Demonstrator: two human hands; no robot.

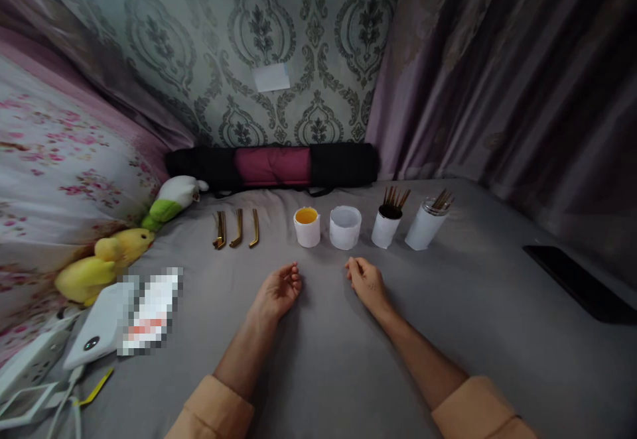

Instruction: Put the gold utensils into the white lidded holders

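My left hand (281, 290) rests on the grey sheet (328, 373), palm turned up and inward, fingers loosely curled but apart; nothing shows in it. Opposite it, my right hand (367, 281) lies back upward with its fingers folded in, and no object is visible there. Just beyond the hands stand a white-wrapped cup with an orange inside (307, 232) and a whitish translucent cup (345, 233). To their right, a white-wrapped cup with a dark inside (385, 232) and a tilted-looking white-wrapped jar (423, 230) both hold thin brownish sticks.
Left of the cups lie gold bent stick-like pieces (237, 230) in three groups. Plush toys (107, 260), a white phone-like device (97, 326), a blurred packet (152, 313) and a power strip (34, 359) line the left. A black phone (580, 280) lies right; a long black-maroon bag (273, 166) is behind.
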